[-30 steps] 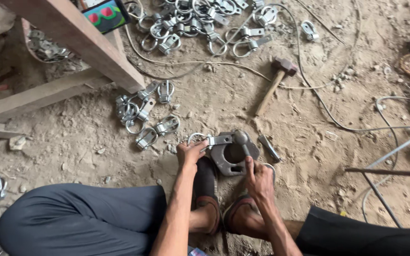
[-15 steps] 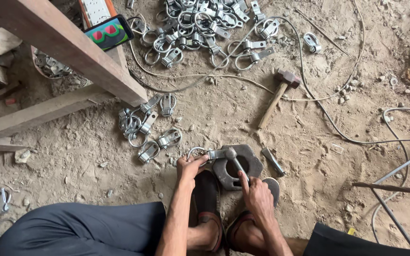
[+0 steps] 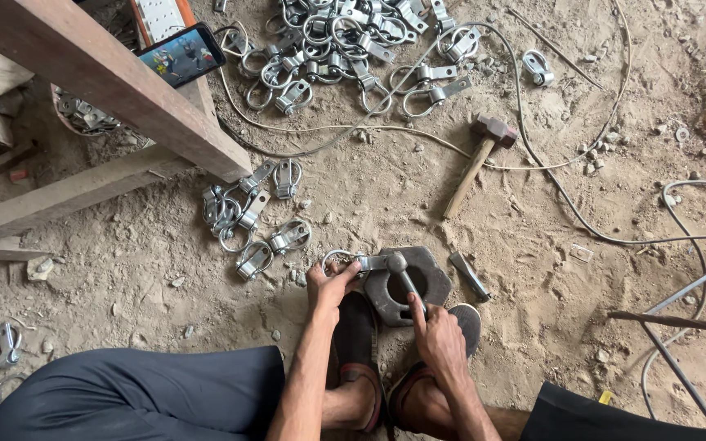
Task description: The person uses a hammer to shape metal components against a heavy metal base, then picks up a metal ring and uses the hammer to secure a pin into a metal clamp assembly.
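Head-worn view, steeply down, close

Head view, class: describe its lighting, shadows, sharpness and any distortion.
Head view: soft, even daylight, no glare; faint shadows beside the hammer and under the wooden beam; sharp throughout, both hands included; slight wide-angle stretch near the edges.
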